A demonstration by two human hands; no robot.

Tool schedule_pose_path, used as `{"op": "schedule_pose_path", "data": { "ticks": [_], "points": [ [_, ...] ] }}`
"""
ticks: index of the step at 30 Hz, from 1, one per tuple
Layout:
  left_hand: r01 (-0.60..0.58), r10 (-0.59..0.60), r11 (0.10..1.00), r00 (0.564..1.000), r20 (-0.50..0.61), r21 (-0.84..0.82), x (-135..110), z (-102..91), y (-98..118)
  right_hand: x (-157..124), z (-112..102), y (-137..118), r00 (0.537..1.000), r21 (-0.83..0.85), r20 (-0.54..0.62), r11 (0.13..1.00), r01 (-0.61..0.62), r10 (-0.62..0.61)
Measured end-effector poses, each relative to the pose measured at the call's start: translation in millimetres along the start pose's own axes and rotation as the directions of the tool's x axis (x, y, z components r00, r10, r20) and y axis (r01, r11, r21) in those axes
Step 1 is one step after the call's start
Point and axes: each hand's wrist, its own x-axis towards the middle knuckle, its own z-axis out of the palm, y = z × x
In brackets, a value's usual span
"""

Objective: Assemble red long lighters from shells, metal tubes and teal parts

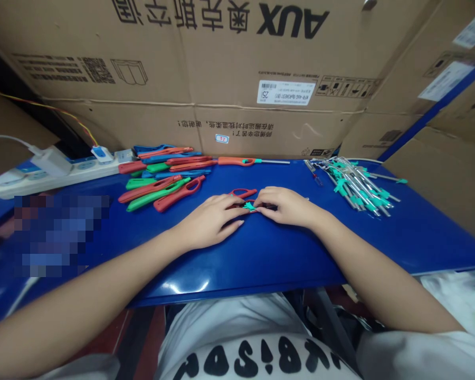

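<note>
My left hand (211,220) and my right hand (287,206) meet over the middle of the blue table. Between their fingertips is a red lighter casing with a green trigger piece (249,206) at it. My left fingers are closed about the casing's left part, and my right thumb and forefinger pinch close to the green piece. The fingers cover most of this lighter. Just behind them lies a red casing piece with a loop-shaped opening (243,193); whether it is separate from the held part, I cannot tell.
Several red, green, blue and orange lighter casings (162,184) lie at left. An orange long-nosed lighter (231,161) rests behind my hands. Metal tubes with green triggers (360,184) are piled right, beside a small screwdriver-like tool (313,171). A power strip (59,177) stands left; cardboard (221,79) walls the back.
</note>
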Motion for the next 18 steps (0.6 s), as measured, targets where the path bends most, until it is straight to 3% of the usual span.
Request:
{"op": "schedule_pose_path", "data": {
  "ticks": [8,18],
  "points": [
    [-0.011,0.011,1.0,1.0,-0.012,-0.008,1,2.5,1,-3,-6,0,0.999,0.073,0.033,0.997,-0.027,0.025],
    [-0.012,0.012,1.0,1.0,-0.006,-0.012,1,1.5,2,-2,-11,-4,0.966,0.019,0.054,0.967,-0.254,0.253]
  ]
}}
